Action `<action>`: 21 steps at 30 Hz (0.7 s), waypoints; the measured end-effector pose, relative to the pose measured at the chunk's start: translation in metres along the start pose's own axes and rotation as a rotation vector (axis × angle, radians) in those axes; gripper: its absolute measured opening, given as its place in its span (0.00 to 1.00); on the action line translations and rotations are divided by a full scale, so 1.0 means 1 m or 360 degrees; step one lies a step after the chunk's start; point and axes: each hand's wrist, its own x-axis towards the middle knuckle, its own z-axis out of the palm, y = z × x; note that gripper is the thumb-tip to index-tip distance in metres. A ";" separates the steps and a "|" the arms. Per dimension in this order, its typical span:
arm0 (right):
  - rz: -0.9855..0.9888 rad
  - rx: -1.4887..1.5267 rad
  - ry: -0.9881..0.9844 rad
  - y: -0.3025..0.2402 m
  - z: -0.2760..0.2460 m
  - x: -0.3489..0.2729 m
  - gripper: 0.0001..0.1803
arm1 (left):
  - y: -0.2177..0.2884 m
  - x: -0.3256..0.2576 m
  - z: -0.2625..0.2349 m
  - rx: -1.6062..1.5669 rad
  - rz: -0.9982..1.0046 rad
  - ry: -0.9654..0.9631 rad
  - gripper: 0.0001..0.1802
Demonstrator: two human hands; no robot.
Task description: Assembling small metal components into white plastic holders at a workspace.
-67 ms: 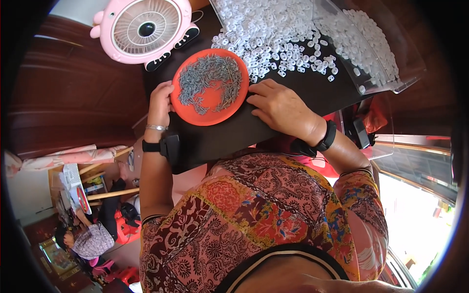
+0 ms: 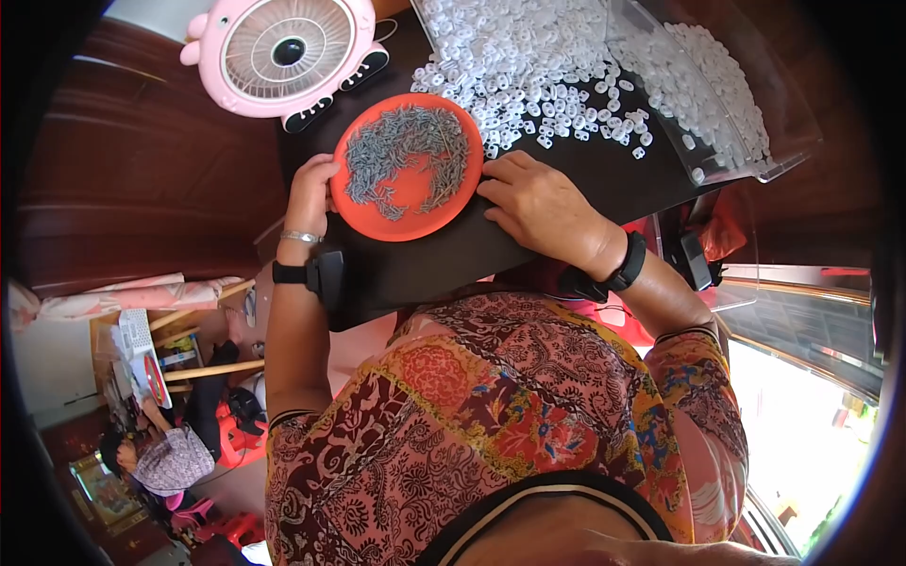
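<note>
No readable text, numbers or signs — anywhere.

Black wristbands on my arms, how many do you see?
2: one black wristband at the wrist of the left hand, another wristband at the wrist of the right hand.

Near our desk's [image 2: 396,274] front edge, our left hand [image 2: 310,196] grips an orange plate [image 2: 406,230] of grey screws [image 2: 401,141], our right hand [image 2: 547,203] beside it; white pieces [image 2: 528,57] spread farther back.
</note>
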 end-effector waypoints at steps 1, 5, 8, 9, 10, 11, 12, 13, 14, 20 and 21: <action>0.0019 -0.0043 0.0009 0.001 -0.002 0.002 0.14 | 0.002 0.005 -0.005 -0.0009 -0.0022 -0.0159 0.07; -0.0045 -0.0006 0.0210 0.006 0.000 0.007 0.11 | -0.007 0.007 -0.003 -0.0284 0.0051 -0.0280 0.02; -0.0026 -0.0043 0.0181 0.000 -0.004 0.012 0.11 | -0.012 0.003 0.002 -0.0529 0.0150 -0.0289 0.01; -0.0023 -0.0056 0.0182 -0.004 -0.005 0.015 0.11 | -0.011 0.000 -0.001 -0.0571 0.0108 -0.0241 0.03; -0.0061 -0.0044 0.0208 -0.006 -0.008 0.019 0.10 | -0.015 0.000 -0.005 -0.0585 0.0117 -0.0249 0.03; -0.0102 -0.0031 0.0229 -0.009 -0.010 0.024 0.10 | -0.020 0.001 -0.011 -0.0642 0.0193 -0.0232 0.02; -0.0110 -0.0047 0.0219 -0.011 -0.012 0.029 0.10 | -0.025 0.000 -0.017 -0.0702 0.0269 -0.0210 0.02; -0.0056 -0.0106 0.0128 -0.010 -0.016 0.035 0.11 | -0.025 -0.001 -0.022 -0.0721 0.0277 -0.0217 0.02; -0.0005 -0.0164 0.0036 -0.008 -0.019 0.043 0.12 | -0.024 -0.005 -0.028 -0.0708 0.0313 -0.0148 0.02; -0.0045 -0.0442 0.0147 0.035 0.003 0.145 0.17 | -0.035 -0.018 -0.068 -0.0699 0.0443 -0.0026 0.01; -0.0039 -0.0459 0.0144 0.043 0.012 0.162 0.17 | -0.035 -0.019 -0.071 -0.0735 0.0414 -0.0031 0.01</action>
